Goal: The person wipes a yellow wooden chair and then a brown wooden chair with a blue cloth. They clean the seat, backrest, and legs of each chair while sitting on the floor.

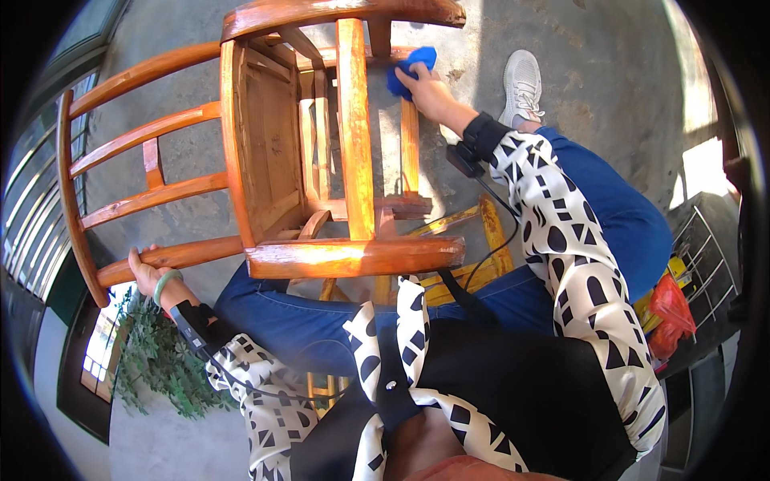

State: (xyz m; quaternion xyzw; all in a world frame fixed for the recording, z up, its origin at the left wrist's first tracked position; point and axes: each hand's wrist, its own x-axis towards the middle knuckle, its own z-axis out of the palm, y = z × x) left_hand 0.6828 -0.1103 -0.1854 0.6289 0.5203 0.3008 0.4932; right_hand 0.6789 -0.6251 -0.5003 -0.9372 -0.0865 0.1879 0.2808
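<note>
A varnished wooden chair (354, 129) lies tipped over in front of me, its legs pointing right and its slatted backrest (147, 124) stretching left. The underside of the seat (271, 138) faces the legs. My left hand (150, 269) grips the near post of the backrest (201, 252), close to its end. In my right hand (432, 95) is a bunched blue cloth (412, 71), pressed against a far leg where it meets a stretcher (409, 150). Part of that leg is hidden by the cloth.
Beneath and beside the chair stands a yellow-painted wooden stool or seat (496, 234). A wire rack (710, 264) and a red plastic bag (672, 306) are at the right. Leafy green plants (162, 355) are at the lower left. The floor is concrete (577, 90).
</note>
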